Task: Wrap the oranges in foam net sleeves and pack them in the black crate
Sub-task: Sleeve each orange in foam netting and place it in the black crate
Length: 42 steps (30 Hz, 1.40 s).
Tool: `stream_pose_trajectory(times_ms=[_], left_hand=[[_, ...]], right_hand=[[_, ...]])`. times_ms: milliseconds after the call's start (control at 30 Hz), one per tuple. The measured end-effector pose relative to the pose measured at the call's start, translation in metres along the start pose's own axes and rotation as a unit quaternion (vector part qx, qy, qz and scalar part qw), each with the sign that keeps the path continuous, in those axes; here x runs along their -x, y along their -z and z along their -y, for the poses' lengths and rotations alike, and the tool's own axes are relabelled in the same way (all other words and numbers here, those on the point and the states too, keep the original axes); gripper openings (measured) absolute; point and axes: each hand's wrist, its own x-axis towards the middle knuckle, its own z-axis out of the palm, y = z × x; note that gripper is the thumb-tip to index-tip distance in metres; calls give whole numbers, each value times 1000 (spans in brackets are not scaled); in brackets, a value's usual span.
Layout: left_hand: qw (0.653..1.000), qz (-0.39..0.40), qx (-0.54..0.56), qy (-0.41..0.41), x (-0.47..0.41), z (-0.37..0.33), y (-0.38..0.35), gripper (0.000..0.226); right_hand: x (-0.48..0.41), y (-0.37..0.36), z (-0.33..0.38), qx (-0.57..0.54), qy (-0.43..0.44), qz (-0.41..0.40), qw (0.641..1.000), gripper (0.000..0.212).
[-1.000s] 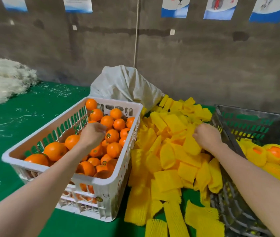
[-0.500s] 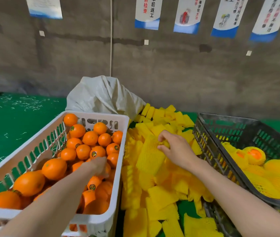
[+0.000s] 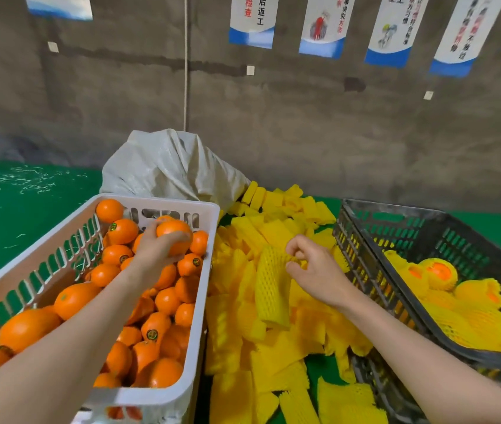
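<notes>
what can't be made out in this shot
Head view only.
- White crate: lower layers hidden by the top oranges and the left arm.
- Black crate: right side cut by the frame edge, so wrapped count unknown.
- Posters: tops cut off, text blurred.
- Sack: contents hidden by its cloth.

Fruit packing workshop. Rough grey concrete wall (image 3: 304,133) with hanging banners (image 3: 322,26) in Chinese. Green-covered table (image 3: 13,215) carries white crate (image 3: 157,201) full of loose oranges (image 3: 73,298), big heap of yellow foam net sleeves (image 3: 237,393), black crate (image 3: 395,207) with wrapped fruit, white woven sack (image 3: 166,166) behind.
</notes>
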Motion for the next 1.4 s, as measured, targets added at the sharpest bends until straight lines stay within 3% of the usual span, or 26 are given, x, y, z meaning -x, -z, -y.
stream_pose_trajectory(times_ms=[67, 167, 333, 433, 500, 567, 700, 833, 933, 1033, 1133, 1233, 1300, 1367, 1400], left_hand=[[988, 56, 139, 21, 17, -16, -17, 32], [943, 140, 279, 111, 48, -28, -42, 28], [913, 177, 318, 184, 95, -32, -83, 36], [926, 175, 280, 181, 113, -21, -100, 44], [944, 140, 266, 133, 122, -14, -106, 53], [955, 100, 265, 93, 127, -8, -110, 58], [958, 83, 266, 63, 134, 3, -114, 29], [962, 88, 258, 22, 139, 13, -119, 23], [951, 147, 273, 4, 146, 20, -119, 54], [956, 199, 214, -28, 147, 24, -117, 89], [964, 187, 184, -52, 144, 23, -116, 70], [955, 176, 237, -24, 140, 22, -117, 63], [943, 170, 287, 1, 140, 23, -119, 56], [926, 207, 316, 25, 143, 22, -121, 34], [921, 217, 322, 34, 142, 22, -121, 39]], right_hand=[[-1, -1, 0, -37, -36, 32, 998, 32], [0, -4, 8, -128, -58, 49, 989, 36], [10, -8, 24, -269, -80, 93, 955, 41], [17, -9, 26, -321, -86, 137, 933, 42], [22, -10, 24, -342, -96, 142, 924, 40], [26, -12, 22, -322, -93, 116, 935, 39], [33, -13, 20, -267, -75, 31, 960, 36], [31, -5, 15, -207, -77, -97, 970, 28], [32, -4, 14, -178, -103, -129, 970, 21], [35, -4, 13, -183, -135, -156, 961, 16], [39, -5, 16, -220, -145, -156, 952, 11], [49, -11, 26, -270, -131, -159, 941, 19], [53, -15, 32, -219, -96, -169, 956, 23], [57, -20, 36, -156, -52, -180, 970, 24], [59, -21, 37, -136, -33, -185, 973, 24]])
